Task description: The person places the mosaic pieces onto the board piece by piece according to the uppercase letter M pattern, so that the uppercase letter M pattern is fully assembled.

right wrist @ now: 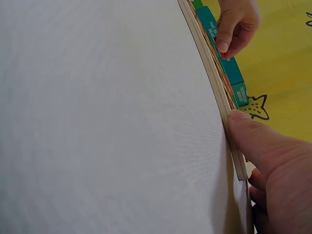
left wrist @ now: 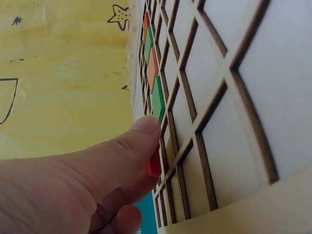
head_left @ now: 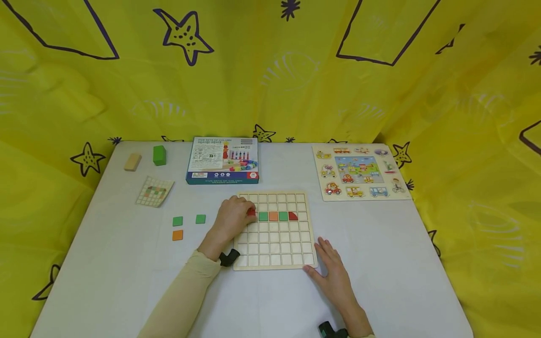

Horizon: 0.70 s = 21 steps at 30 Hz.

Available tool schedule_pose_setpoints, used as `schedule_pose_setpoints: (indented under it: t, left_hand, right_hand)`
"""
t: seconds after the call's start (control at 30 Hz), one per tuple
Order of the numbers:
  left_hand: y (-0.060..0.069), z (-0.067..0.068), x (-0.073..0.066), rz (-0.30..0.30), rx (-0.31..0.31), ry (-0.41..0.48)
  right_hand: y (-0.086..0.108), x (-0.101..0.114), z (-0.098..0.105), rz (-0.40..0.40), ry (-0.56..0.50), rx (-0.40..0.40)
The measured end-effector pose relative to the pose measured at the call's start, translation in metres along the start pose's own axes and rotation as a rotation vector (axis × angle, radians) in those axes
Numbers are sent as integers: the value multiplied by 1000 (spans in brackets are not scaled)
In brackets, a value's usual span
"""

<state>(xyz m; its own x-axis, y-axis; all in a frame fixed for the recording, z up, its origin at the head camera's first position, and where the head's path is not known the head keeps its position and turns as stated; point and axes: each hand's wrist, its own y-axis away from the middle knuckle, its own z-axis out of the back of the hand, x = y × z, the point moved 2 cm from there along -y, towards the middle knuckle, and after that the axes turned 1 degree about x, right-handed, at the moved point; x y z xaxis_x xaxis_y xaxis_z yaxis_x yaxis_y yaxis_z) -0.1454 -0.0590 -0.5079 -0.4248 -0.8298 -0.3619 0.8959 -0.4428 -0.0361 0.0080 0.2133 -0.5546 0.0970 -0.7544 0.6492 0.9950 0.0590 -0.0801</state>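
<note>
My left hand (head_left: pixel 232 216) pinches a red piece (left wrist: pixel 154 163) between thumb and fingers, over a cell at the left of the wooden grid board (head_left: pixel 270 274). In the same row lie a green square (head_left: pixel 263 216), an orange square (head_left: pixel 273 216), another green square (head_left: pixel 283 216) and a red quarter-round piece (head_left: pixel 293 216). At the board's lower right corner, my right hand (head_left: pixel 334 277) touches the edge with its thumb, the fingers extended. The right wrist view shows that thumb (right wrist: pixel 253 134) against the board's rim.
Loose green squares (head_left: pixel 177 221) and an orange square (head_left: pixel 177 235) lie left of the board. Behind them are a pattern card (head_left: pixel 145 197), a green block (head_left: pixel 159 155) and a plain wooden block (head_left: pixel 133 162). A toy box (head_left: pixel 221 177) and a vehicle puzzle (head_left: pixel 359 194) stand farther back.
</note>
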Motion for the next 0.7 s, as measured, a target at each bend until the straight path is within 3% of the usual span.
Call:
schedule_pose_setpoints:
  t: [0.3, 0.7]
  left_hand:
    - [0, -3, -2, -37, 3, -11]
    - [-1, -6, -1, -34, 9, -15]
  right_hand:
    - [0, 0, 0, 0, 1, 1]
    - [0, 0, 0, -2, -5, 3]
